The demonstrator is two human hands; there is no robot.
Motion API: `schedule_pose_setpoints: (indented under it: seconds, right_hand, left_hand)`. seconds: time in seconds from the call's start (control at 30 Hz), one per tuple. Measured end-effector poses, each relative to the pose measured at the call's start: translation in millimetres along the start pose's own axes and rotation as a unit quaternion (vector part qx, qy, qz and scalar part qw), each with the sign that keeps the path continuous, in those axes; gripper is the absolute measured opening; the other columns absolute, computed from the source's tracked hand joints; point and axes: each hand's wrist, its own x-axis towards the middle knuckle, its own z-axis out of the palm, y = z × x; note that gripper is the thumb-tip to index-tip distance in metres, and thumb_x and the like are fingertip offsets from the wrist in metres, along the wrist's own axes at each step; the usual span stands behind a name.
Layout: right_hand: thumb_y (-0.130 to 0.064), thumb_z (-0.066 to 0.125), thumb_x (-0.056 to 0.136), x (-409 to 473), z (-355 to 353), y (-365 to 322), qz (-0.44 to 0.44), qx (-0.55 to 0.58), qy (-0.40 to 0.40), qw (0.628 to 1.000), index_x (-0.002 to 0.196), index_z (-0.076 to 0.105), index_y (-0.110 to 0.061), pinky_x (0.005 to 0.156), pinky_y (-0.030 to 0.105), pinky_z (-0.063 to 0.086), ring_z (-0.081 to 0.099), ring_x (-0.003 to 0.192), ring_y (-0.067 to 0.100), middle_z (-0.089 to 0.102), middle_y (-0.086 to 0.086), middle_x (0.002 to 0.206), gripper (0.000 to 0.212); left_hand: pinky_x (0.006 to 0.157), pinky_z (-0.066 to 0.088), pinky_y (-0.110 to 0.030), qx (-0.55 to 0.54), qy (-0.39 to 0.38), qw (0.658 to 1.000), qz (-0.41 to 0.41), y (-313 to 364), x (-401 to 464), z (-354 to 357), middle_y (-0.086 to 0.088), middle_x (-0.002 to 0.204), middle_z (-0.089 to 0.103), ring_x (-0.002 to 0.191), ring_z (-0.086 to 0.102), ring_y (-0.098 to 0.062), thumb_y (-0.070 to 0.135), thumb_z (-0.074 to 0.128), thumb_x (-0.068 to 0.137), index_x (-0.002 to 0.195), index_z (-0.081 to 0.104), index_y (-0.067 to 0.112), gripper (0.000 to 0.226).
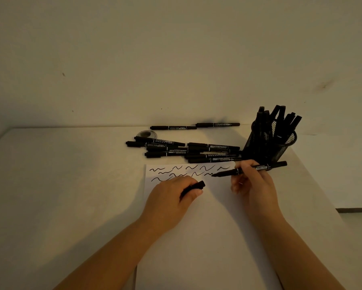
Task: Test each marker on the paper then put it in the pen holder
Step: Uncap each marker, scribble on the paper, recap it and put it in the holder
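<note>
A white sheet of paper (pixel 207 227) lies on the table, with several black squiggles along its top edge. My right hand (pixel 253 183) grips an uncapped black marker (pixel 265 167), its tip touching the paper at the end of the second row of squiggles. My left hand (pixel 171 197) rests on the paper and holds the marker's black cap (pixel 196 186). A black mesh pen holder (pixel 270 143) stands at the right beyond the paper, with several markers upright in it. A pile of loose black markers (pixel 186 150) lies behind the paper.
Two more markers (pixel 194 126) lie end to end by the wall at the table's back edge. A small round clear lid (pixel 147 135) sits behind the pile. The table's right edge runs diagonally past the holder.
</note>
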Motion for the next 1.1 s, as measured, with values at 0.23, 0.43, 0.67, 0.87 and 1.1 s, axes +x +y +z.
schedule_pose_setpoints:
  seconds: [0.23,0.43,0.67,0.87,1.1]
  right_hand:
    - [-0.008,0.045,0.092,-0.8,5.4,1.3,0.024,-0.048,-0.024,0.998,0.071,0.055,-0.017,0.045,0.019,0.043,0.050,0.046,0.012,0.058,0.001,0.051,0.025]
    - [-0.004,0.049,0.090,-4.1,12.2,-0.7,0.011,-0.096,-0.072,0.993,0.075,0.053,-0.011,0.048,0.019,0.045,0.052,0.046,0.011,0.061,0.003,0.052,0.017]
    - [-0.009,0.055,0.088,-8.3,15.6,0.4,0.009,-0.150,-0.119,0.981,0.078,0.058,-0.010,0.051,0.017,0.048,0.055,0.050,0.010,0.065,0.001,0.058,0.010]
    - [-0.009,0.057,0.086,-8.7,16.2,1.2,0.013,-0.176,-0.139,0.975,0.078,0.060,-0.015,0.051,0.017,0.048,0.055,0.050,0.009,0.064,-0.002,0.057,0.011]
    - [-0.005,0.057,0.085,-7.6,14.0,0.3,0.024,-0.156,-0.149,0.976,0.081,0.060,-0.010,0.048,0.018,0.045,0.051,0.048,0.010,0.060,-0.001,0.054,0.007]
  left_hand:
    - [0.060,0.032,-0.007,0.007,-0.014,1.000,0.008,-0.7,0.5,0.5,0.021,0.078,0.052,0.068,0.047,0.008,0.045,0.046,0.088,0.100,0.060,0.028,0.025]
    - [0.057,0.031,-0.008,0.010,-0.025,1.000,0.007,-2.4,2.0,1.9,0.020,0.078,0.053,0.066,0.048,0.005,0.046,0.046,0.088,0.100,0.060,0.030,0.025]
    - [0.056,0.032,-0.013,0.000,-0.024,1.000,0.005,-3.2,2.0,1.3,0.019,0.071,0.051,0.064,0.047,0.002,0.041,0.049,0.090,0.095,0.060,0.030,0.017]
    - [0.055,0.028,-0.011,-0.005,-0.034,0.999,0.001,-0.6,1.8,-0.1,0.022,0.066,0.046,0.062,0.046,0.003,0.039,0.048,0.090,0.094,0.060,0.028,0.017]
    - [0.054,0.031,-0.020,-0.023,-0.038,0.999,0.002,1.8,2.5,-2.3,0.016,0.064,0.047,0.058,0.044,-0.003,0.035,0.049,0.090,0.091,0.062,0.024,0.017]
